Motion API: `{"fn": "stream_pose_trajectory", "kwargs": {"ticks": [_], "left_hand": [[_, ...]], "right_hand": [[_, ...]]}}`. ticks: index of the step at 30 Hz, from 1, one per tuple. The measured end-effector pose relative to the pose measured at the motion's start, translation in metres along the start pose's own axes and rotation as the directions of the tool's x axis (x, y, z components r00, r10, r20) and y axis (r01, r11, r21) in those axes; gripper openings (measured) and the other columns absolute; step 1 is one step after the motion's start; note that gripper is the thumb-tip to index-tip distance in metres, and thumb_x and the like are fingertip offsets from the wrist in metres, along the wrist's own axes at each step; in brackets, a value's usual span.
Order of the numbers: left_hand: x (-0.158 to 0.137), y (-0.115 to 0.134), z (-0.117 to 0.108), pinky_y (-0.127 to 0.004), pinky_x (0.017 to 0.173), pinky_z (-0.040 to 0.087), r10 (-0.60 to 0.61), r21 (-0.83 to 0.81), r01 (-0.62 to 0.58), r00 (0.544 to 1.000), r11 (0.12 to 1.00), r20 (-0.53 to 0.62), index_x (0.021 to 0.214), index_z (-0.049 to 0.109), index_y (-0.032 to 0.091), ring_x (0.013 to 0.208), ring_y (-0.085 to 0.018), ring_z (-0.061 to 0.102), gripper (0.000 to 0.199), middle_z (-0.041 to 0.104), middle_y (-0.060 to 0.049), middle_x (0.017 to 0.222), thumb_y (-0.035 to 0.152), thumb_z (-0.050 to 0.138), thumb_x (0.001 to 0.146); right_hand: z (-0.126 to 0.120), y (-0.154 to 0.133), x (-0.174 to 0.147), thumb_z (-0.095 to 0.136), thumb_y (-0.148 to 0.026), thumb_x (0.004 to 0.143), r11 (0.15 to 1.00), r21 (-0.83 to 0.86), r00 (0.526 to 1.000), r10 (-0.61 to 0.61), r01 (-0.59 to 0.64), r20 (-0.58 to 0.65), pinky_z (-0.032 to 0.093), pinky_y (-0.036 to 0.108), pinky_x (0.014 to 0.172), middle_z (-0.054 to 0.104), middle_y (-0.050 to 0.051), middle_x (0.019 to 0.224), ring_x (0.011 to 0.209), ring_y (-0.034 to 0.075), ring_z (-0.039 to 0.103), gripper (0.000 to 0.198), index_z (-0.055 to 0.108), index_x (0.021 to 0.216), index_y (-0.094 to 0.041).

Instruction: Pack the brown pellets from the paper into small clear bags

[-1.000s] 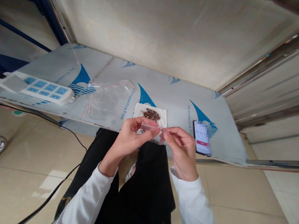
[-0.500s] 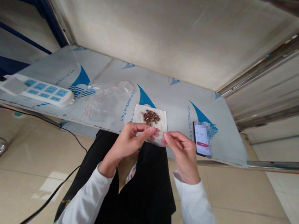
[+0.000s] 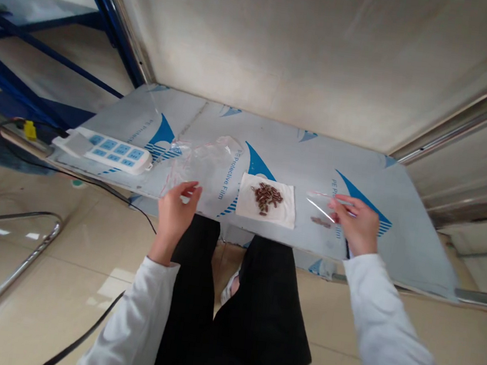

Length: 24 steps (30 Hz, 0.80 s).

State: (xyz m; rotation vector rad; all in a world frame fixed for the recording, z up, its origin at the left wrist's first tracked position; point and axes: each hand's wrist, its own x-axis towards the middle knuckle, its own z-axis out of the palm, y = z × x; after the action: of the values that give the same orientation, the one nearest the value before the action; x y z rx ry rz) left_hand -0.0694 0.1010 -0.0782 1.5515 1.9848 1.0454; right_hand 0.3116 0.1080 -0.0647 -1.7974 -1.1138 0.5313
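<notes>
A: What's the right hand (image 3: 357,221) doing?

B: Pinching a small clear bag (image 3: 319,208) by its right side, thumb against fingertips.

A: Anything in it?

B: A few brown pieces (image 3: 321,222), lying together at the end nearer the person.

A: Is the bag down on the counter (image 3: 412,250)?

B: It's over the right part, but I can't tell whether it touches.

A: And the left hand (image 3: 178,210)?

B: Nothing shows in its grasp. The fingers are bent, the thumb slightly apart from them. It's at the counter's near edge, right by some clear plastic (image 3: 203,168); I can't make out whether they touch.

A: What's between the hands?

B: A white square (image 3: 243,207), cloth or paper, near the front edge. A loose heap (image 3: 268,196) of similar brown pieces sits on it.

A: Further out?

B: A power strip (image 3: 118,152) to the left, beyond the plastic, its sockets blue. Past its far end, a yellow plug (image 3: 30,130).

A: Below?

B: Black trousers (image 3: 252,326) under the counter, and a thick black cable (image 3: 82,337) crossing the pale floor (image 3: 81,233).
</notes>
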Motion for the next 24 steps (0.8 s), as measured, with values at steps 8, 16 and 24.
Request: {"fn": "stream_pose_trajectory", "kwargs": {"ticks": [8,16,24], "left_hand": [[0.018,-0.041,0.004,-0.049,0.088,0.039,-0.112,0.496,0.237,0.957,0.835,-0.269,0.117,0.063,0.016,0.111,-0.038,0.053,0.047,0.063,-0.017,0.118,0.045,0.057,0.081],[0.03,-0.038,0.004,-0.043,0.088,0.034,-0.089,0.488,0.211,0.961,0.847,-0.261,0.104,0.066,0.023,0.102,-0.032,0.058,0.028,0.071,-0.009,0.103,0.034,0.055,0.081],[0.046,-0.039,-0.006,-0.04,0.087,0.037,-0.016,0.418,0.157,0.947,0.895,-0.321,0.104,0.069,0.021,0.096,-0.029,0.064,0.027,0.073,-0.011,0.096,0.033,0.053,0.085]], "right_hand": [[0.021,0.031,0.066,0.062,-0.028,0.077,0.846,-0.515,0.989,-0.143,0.136,0.026,0.045,0.048,0.084,0.071,0.01,0.072,0.068,0.026,0.067,0.02,0.067,0.093,-0.016],[0.035,-0.011,0.03,0.052,-0.031,0.082,0.818,-0.444,0.917,-0.398,0.366,0.024,0.049,0.039,0.08,0.073,0.013,0.098,0.085,0.025,0.066,0.028,0.069,0.099,-0.017],[0.078,-0.038,-0.049,0.054,-0.033,0.086,0.855,-0.179,0.873,-0.469,0.487,0.133,0.053,0.038,0.08,0.074,0.009,0.098,0.088,0.023,0.067,0.025,0.07,0.098,-0.018]]}}
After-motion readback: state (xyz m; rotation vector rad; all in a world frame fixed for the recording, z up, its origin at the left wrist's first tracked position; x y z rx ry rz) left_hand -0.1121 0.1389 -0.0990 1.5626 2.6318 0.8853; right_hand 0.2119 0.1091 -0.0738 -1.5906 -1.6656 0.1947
